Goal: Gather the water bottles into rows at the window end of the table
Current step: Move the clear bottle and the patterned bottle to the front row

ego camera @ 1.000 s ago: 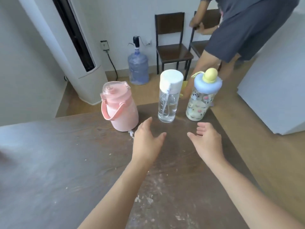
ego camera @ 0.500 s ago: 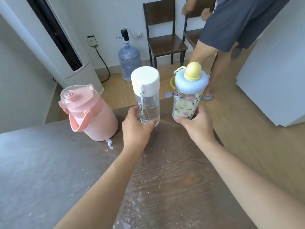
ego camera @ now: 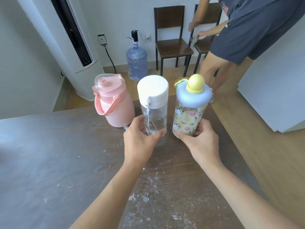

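My left hand (ego camera: pixel 140 141) grips the base of a clear bottle with a white cap (ego camera: pixel 154 104). My right hand (ego camera: pixel 200 142) grips the base of a clear patterned bottle with a blue lid and yellow knob (ego camera: pixel 189 109). Both bottles appear lifted a little off the dark wooden table (ego camera: pixel 66 154) and closer to me. A pink jug with a carry strap (ego camera: pixel 113 103) stands on the table just left of the clear bottle, apart from my hands.
Beyond the table's far edge stand a white tower air conditioner (ego camera: pixel 74 47), a blue water jug with a pump (ego camera: pixel 136 63) and two dark chairs (ego camera: pixel 173 38). A person in dark shorts (ego camera: pixel 247 33) bends over the chairs. A white cabinet (ego camera: pixel 277 90) is at the right.
My open hands reached forward and closed on the two bottles. Since then both bottles have risen and come toward me. The pink jug has stayed put.
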Action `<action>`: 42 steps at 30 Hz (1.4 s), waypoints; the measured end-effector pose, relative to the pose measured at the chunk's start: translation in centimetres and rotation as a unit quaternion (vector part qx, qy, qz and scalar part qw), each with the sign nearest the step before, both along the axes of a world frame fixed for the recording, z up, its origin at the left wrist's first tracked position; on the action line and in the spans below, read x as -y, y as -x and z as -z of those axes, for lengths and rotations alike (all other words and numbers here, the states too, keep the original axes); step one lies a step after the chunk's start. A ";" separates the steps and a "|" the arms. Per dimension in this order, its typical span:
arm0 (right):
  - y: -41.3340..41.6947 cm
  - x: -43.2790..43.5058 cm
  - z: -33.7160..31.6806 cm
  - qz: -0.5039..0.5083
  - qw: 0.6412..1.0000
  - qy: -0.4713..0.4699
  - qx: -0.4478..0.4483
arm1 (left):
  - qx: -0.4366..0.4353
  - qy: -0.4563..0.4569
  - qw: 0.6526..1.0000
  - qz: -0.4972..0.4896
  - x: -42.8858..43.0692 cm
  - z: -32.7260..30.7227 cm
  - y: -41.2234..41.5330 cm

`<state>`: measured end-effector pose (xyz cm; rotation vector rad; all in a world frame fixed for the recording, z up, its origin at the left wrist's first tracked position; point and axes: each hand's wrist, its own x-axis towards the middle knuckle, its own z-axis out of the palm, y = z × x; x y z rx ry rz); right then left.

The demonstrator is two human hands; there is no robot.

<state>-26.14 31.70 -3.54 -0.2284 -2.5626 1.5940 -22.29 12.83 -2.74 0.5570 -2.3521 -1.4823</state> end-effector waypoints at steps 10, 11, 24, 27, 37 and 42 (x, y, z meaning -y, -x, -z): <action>-14.3 11.8 -2.2 -0.080 0.997 0.005 0.006 | -0.018 -0.026 0.998 -0.060 11.7 -1.5 -15.5; -15.6 13.6 -2.3 -0.089 0.996 0.004 0.007 | -0.019 -0.026 0.997 -0.068 13.4 -1.6 -17.2; -32.2 34.9 -1.9 -0.272 0.961 0.023 0.053 | -0.001 -0.022 0.975 -0.219 31.1 -0.7 -40.6; -35.6 38.6 -1.5 -0.308 0.949 0.021 0.061 | 0.001 -0.017 0.963 -0.269 33.8 -0.1 -45.3; -44.5 47.4 0.1 -0.384 0.921 0.003 0.062 | -0.010 -0.006 0.912 -0.409 42.8 0.6 -56.2; -47.0 50.6 0.6 -0.407 0.912 0.008 0.054 | -0.012 -0.005 0.897 -0.441 46.9 0.8 -58.7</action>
